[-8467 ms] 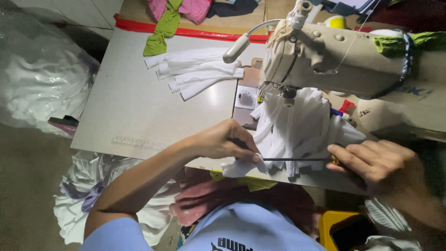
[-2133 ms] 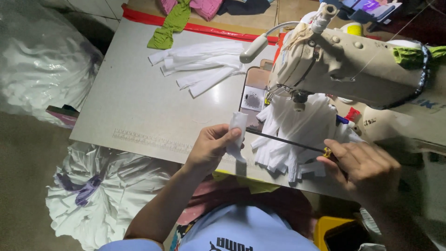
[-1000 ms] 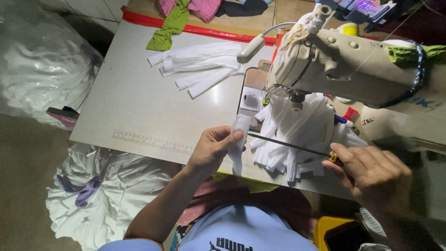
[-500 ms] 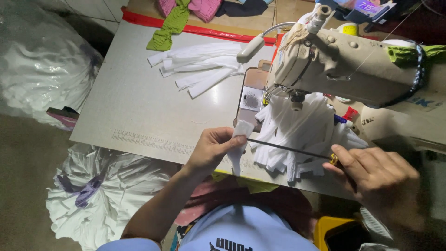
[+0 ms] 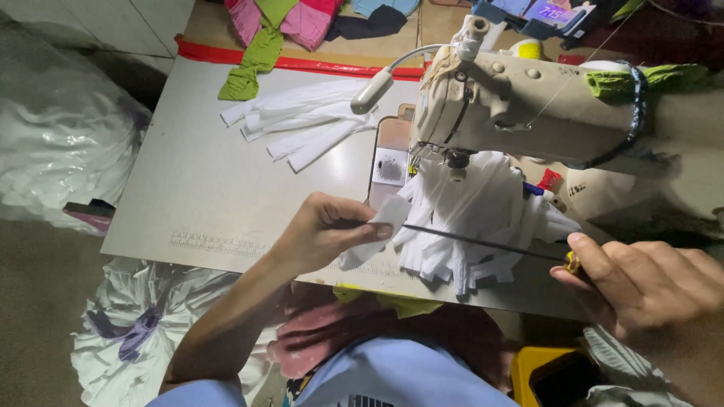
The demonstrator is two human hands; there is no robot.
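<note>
Left hand (image 5: 324,230) pinches white fabric strip (image 5: 369,234) at table (image 5: 188,181) front edge, 6 o'clock from sewing machine (image 5: 520,105). Right hand (image 5: 648,283) closed around thin dark rod (image 5: 483,243), tip inside strip. Judgement: keep rod level, strip taut.

A pale grey bench (image 5: 204,188) carries a cream sewing machine (image 5: 528,105) toward its right side, with a printed ruler strip (image 5: 219,243) along the near edge and a red band (image 5: 302,64) along the far edge. A fan of white fabric strips (image 5: 302,128) lies flat on the far middle of the bench, a green cloth strip (image 5: 253,68) draped over the red band just beside it. Under the machine's needle a heap of white strips (image 5: 475,218) spreads toward the near edge.
</note>
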